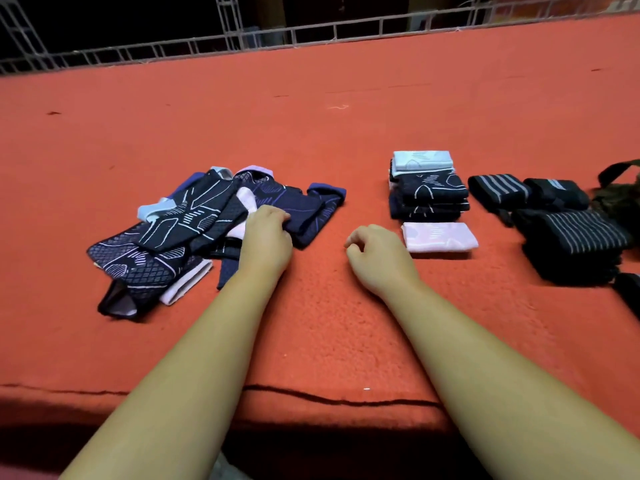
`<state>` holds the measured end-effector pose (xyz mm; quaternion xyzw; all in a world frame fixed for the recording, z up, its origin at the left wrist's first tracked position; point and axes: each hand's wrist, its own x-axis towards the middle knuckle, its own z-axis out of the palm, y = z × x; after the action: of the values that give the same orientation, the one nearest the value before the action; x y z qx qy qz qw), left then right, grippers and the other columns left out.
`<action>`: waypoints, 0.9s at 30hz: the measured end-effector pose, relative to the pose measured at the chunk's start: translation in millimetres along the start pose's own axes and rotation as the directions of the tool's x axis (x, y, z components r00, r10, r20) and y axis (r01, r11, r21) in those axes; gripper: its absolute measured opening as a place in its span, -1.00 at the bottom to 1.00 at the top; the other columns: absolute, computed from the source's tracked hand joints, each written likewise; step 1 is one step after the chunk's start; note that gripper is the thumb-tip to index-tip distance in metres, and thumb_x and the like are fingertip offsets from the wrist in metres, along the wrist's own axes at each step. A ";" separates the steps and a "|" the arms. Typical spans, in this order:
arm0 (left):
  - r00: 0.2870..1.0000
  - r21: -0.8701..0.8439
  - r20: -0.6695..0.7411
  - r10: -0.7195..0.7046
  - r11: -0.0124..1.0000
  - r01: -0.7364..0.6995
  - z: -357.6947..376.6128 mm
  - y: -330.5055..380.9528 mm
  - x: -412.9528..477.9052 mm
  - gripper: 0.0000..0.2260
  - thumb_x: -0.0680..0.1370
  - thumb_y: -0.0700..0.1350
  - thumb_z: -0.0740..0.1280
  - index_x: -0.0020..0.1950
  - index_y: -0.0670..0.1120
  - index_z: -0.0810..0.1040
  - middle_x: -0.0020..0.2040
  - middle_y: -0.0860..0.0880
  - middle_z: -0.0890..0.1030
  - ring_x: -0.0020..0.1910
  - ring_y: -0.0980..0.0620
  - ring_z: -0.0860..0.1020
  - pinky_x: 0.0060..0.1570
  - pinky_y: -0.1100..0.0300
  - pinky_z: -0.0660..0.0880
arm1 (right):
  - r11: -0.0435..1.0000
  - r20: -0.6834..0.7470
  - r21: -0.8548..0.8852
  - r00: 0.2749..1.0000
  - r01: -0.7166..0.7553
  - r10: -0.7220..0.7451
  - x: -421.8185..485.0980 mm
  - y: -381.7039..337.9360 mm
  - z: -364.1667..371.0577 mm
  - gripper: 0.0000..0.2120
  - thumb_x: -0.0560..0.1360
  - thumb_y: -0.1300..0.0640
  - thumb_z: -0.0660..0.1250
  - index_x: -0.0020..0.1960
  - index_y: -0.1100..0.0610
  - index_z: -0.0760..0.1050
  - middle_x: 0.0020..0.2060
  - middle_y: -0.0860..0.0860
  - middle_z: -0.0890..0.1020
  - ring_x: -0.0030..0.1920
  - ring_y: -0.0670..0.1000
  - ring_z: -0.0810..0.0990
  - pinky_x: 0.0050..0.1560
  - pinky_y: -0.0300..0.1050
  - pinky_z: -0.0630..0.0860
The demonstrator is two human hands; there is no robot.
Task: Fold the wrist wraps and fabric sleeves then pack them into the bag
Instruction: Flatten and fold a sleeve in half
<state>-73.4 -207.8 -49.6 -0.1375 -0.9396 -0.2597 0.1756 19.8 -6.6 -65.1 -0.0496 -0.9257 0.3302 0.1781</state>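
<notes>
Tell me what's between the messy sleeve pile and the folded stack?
Head view: the left hand gripping the messy dark patterned sleeve pile, the empty right hand, bare red carpet.

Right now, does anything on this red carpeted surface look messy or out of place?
The dark patterned fabric sleeves at left lie in a tangled heap, unlike the neatly folded stack of sleeves at right. One folded pale pink sleeve lies off that stack, in front of it.
</notes>
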 end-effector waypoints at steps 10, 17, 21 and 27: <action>0.985 -0.330 -0.161 0.066 0.937 -0.117 -9.4 11.1 -6.9 -0.78 0.55 -0.14 0.47 0.17 -0.01 0.78 0.11 0.06 0.75 0.16 0.01 0.63 0.29 0.01 0.50 | 0.973 -0.106 0.229 0.994 -0.003 0.028 6.5 7.9 -0.9 -0.84 0.56 0.20 0.36 0.05 -0.02 0.65 -0.14 -0.14 0.66 -0.13 -0.06 0.59 0.08 -0.05 0.54; 0.990 -0.652 -0.106 0.092 0.745 -0.139 -36.3 60.5 -21.2 -0.84 0.63 -0.13 0.43 0.16 -0.03 0.77 0.04 0.09 0.76 0.09 0.09 0.70 0.18 0.06 0.59 | 0.911 -0.137 0.410 0.984 -0.047 0.113 3.6 4.9 -9.5 -0.35 0.51 -0.07 0.54 0.53 -0.01 0.42 0.20 -0.10 0.62 -0.14 -0.11 0.63 0.06 -0.06 0.61; 0.998 -0.812 -0.062 0.014 0.581 -0.058 -62.4 87.6 -13.3 -0.89 0.65 -0.17 0.42 0.09 -0.06 0.76 -0.02 0.06 0.77 -0.04 0.15 0.68 0.06 0.21 0.60 | 0.777 -0.116 0.630 0.989 0.006 0.087 -3.9 -4.1 -34.6 -0.53 0.53 -0.07 0.53 0.39 -0.04 0.55 0.23 -0.12 0.69 0.12 -0.09 0.68 0.28 0.06 0.60; 0.982 -0.952 0.181 -0.056 0.242 0.190 -92.8 113.7 1.5 -0.83 0.66 -0.08 0.43 0.09 -0.16 0.75 0.02 -0.25 0.75 -0.07 -0.14 0.70 0.04 -0.11 0.65 | 0.652 -0.071 0.757 0.997 0.027 0.042 -0.4 -22.9 -73.6 -0.74 0.59 -0.05 0.45 0.15 0.11 0.72 0.08 0.15 0.77 0.08 0.05 0.70 0.19 0.21 0.62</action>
<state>-11.0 -163.2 75.5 -0.1560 -0.6004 -0.7842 -0.0175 47.4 19.2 2.1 0.0116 -0.6953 0.6844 0.2192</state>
